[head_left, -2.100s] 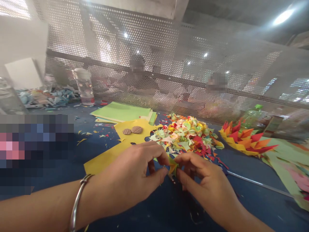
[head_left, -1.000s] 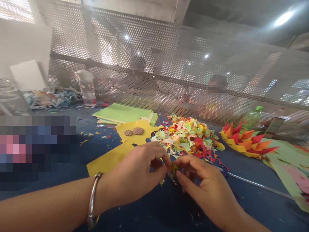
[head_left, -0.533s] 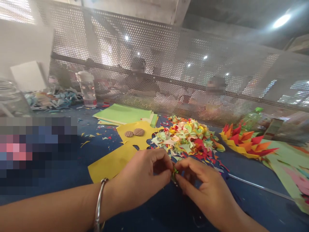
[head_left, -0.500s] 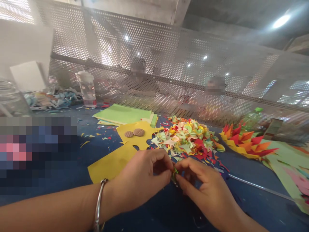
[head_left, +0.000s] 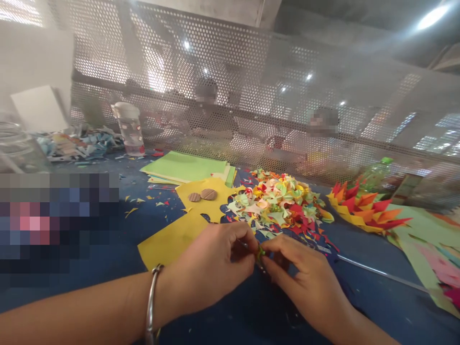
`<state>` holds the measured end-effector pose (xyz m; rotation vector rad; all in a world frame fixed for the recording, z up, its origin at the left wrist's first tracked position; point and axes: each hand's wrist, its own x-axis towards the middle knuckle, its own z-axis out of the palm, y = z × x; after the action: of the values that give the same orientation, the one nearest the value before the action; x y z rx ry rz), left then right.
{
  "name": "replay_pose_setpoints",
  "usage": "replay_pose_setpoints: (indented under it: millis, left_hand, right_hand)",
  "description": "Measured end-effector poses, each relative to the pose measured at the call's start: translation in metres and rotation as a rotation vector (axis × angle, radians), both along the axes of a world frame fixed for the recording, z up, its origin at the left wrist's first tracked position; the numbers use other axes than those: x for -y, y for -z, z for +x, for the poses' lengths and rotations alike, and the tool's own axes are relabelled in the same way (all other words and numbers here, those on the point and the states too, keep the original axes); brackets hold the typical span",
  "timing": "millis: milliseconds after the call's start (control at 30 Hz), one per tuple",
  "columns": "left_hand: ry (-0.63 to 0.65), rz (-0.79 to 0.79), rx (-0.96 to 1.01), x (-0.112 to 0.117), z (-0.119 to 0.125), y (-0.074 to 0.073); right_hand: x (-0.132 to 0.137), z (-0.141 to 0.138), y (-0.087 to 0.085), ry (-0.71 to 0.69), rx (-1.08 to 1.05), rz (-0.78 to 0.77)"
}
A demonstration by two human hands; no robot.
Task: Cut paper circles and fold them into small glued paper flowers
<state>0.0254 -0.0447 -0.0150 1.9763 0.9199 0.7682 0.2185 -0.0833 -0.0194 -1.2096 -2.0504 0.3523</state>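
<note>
Between my fingertips is a small green paper piece [head_left: 261, 253], mostly hidden by the fingers. My left hand [head_left: 223, 258], with a silver bangle [head_left: 152, 297] at its wrist, pinches it from the left. From the right, my right hand [head_left: 304, 275] pinches the same piece between thumb and forefinger. Just beyond the hands lies a heap of small cut paper pieces [head_left: 278, 199] in yellow, red, green and cream. Yellow paper sheets [head_left: 172, 237] with cut-out edges lie past my left hand, and two brown ridged ovals [head_left: 208, 194] rest on one of them.
Green sheets [head_left: 187, 166] are stacked behind the yellow ones. A red, orange and yellow pointed paper fan [head_left: 366, 208] and a green bottle [head_left: 377, 172] stand right. A clear tumbler [head_left: 130, 130] is back left. A perforated screen [head_left: 230, 96] rises behind, with people beyond it.
The view has shifted slightly, so the table items sit a little differently in frame. Both hands keep their pinch on the green paper piece, with barely any finger movement.
</note>
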Motion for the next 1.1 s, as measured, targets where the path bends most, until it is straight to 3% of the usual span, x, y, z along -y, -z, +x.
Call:
replay_pose_setpoints:
  millis: [200,367,533,733,1100]
  left_hand:
    - [-0.045,0.082,-0.15,-0.002,-0.002,-0.006]
    - [-0.062,0.012,-0.099,-0.002,0.0,-0.009]
    - [-0.059,-0.043,-0.001,0.0,0.0,0.0]
    - [-0.056,-0.032,-0.028,0.003,-0.004,0.006]
    - [-0.005,-0.078,-0.039,-0.003,-0.008,0.002]
  right_hand:
    - [-0.003,-0.003,0.004,0.004,-0.005,-0.035]
    - [-0.003,-0.002,0.005,-0.01,-0.006,-0.017]
    - [-0.003,-0.001,0.004,-0.038,0.007,0.016]
    - [-0.003,0.0,0.006,-0.088,0.026,0.002]
    - [-0.005,0.001,0.006,-0.133,0.072,0.057]
